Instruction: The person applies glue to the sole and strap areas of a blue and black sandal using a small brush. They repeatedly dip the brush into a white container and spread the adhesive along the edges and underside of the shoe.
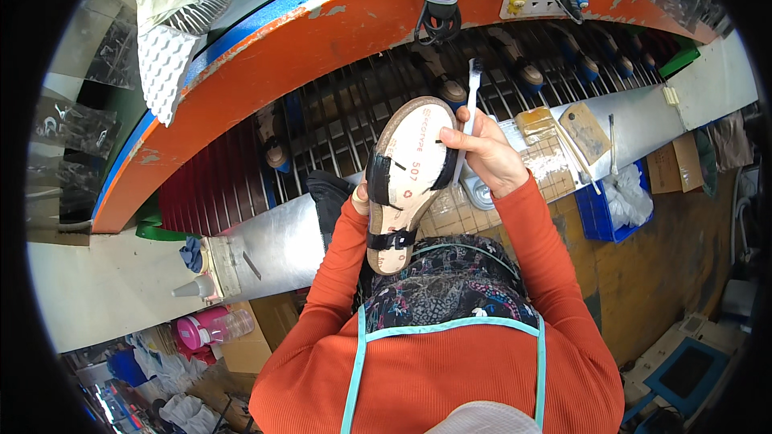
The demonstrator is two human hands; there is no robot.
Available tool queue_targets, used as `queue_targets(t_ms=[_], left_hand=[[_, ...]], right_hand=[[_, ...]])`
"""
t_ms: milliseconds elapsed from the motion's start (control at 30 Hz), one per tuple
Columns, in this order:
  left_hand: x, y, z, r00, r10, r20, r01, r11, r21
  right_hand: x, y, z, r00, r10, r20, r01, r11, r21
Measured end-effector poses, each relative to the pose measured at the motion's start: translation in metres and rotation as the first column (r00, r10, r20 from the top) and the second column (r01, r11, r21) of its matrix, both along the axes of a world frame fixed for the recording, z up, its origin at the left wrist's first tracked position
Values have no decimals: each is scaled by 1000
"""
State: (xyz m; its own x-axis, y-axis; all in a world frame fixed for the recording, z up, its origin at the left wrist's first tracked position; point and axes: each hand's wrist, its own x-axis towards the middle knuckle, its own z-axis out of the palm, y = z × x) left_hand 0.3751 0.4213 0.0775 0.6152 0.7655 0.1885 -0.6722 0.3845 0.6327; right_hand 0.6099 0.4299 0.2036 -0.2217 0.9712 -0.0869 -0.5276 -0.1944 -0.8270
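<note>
An unfinished sandal (410,161) is held up in front of my chest, its pale underside towards me and its toe end away. Black strap ends are folded onto that face, and a black buckled strap crosses near the heel. My left hand (362,195) grips the sandal's left edge; most of its fingers are hidden behind it. My right hand (490,154) holds a slim white brush (473,96) with dark bristles pointing up. The right thumb also touches the sandal's right edge.
Behind the hands, several shoes (527,72) lie on a metal roller conveyor (354,137) under an orange arch (273,72). The metal ledge (281,249) carries a taped cardboard sheet (535,181) and a tan pad (585,133). A blue crate (595,213) stands at right.
</note>
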Motion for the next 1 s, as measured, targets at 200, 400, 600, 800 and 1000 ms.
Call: queue_targets(t_ms=[200, 400, 600, 800, 1000], left_hand=[[-6, 0, 1, 992, -57, -113, 44, 992, -116], [1, -14, 9, 992, 59, 108, -50, 995, -84], [-9, -26, 37, 880, 242, 410, -107, 939, -326], [-34, -55, 48, 728, 83, 680, 70, 979, -194], [-51, -63, 50, 719, 178, 671, -257, 966, 18]], right_hand=[[22, -2, -25, 987, 129, -99, -133, 991, -34], [54, -43, -61, 950, -54, 307, 68, 997, -34], [70, -89, -85, 858, -45, 512, 94, 993, -70], [69, -94, -84, 899, -84, 429, 93, 996, -1], [59, -76, -69, 880, -32, 475, -66, 980, 188]])
